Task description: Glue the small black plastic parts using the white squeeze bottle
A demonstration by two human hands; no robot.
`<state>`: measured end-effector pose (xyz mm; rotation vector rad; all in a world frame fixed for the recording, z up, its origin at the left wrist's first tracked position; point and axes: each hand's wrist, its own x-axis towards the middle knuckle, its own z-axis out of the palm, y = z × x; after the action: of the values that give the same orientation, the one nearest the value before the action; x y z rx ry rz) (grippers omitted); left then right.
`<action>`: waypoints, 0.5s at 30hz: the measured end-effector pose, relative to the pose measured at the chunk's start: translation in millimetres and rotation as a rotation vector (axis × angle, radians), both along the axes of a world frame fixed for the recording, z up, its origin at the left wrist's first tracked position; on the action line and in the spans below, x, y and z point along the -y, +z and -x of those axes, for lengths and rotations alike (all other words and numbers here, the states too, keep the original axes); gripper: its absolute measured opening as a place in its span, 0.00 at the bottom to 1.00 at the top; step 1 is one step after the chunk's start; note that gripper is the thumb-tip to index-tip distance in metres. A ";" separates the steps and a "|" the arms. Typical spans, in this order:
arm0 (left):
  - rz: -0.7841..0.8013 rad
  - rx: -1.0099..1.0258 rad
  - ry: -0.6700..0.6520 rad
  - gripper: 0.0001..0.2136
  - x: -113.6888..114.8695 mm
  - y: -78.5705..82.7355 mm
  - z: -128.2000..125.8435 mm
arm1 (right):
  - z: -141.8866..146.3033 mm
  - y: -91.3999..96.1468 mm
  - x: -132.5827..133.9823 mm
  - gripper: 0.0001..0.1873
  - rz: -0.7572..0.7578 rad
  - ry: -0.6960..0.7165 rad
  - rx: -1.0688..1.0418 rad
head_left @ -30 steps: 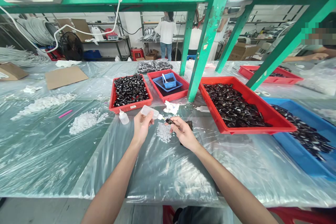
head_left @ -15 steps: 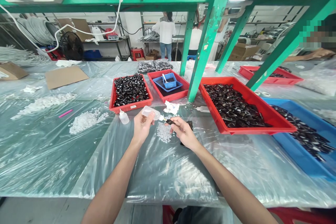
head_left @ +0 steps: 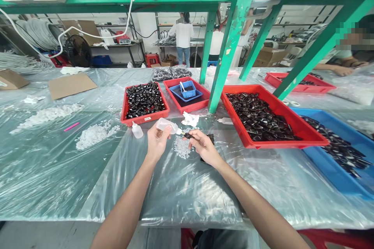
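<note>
Hardly anything of ours moves since the earlier frame: our hands keep their pose over the table (head_left: 163, 198), while a co-worker's hand (head_left: 344, 71) shifts toward the far right of the surface. Our left hand (head_left: 157, 140) is wrapped around a squeeze bottle (head_left: 165, 125), and our right hand (head_left: 204, 148) pinches a black piece (head_left: 187, 135) between thumb and fingers. We hold both above the surface, about midway between its near and far edges.

We judge this piece to be partway through: the bottle's tip is at its end, though we cannot tell whether they touch or whether anything flows. Much seems left, since the large red tray (head_left: 260, 144) at our right and the smaller red tray (head_left: 133, 121) farther from the near edge are both heaped with black parts; which are finished, we cannot tell.

Our piece looks small, dark and narrow, its far part hidden by our fingers. We see the bottle as translucent, tilted nearly flat, nozzle toward the piece. White bits (head_left: 182, 149) lie scattered below.
</note>
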<state>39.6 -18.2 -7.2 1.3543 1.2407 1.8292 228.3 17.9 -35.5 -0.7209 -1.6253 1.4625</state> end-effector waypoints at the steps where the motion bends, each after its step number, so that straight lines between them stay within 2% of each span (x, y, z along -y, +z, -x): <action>1: -0.006 0.002 0.003 0.16 0.1 0.0 -0.2 | 0.0 0.6 0.0 0.18 0.000 0.001 -0.002; 15: -0.044 -0.043 0.053 0.11 3.3 -2.6 -2.8 | -1.0 -0.6 -1.8 0.18 0.008 0.000 -0.008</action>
<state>42.5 -21.5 -9.8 1.4039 1.2766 1.8827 229.2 19.7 -36.2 -0.7181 -1.6139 1.4715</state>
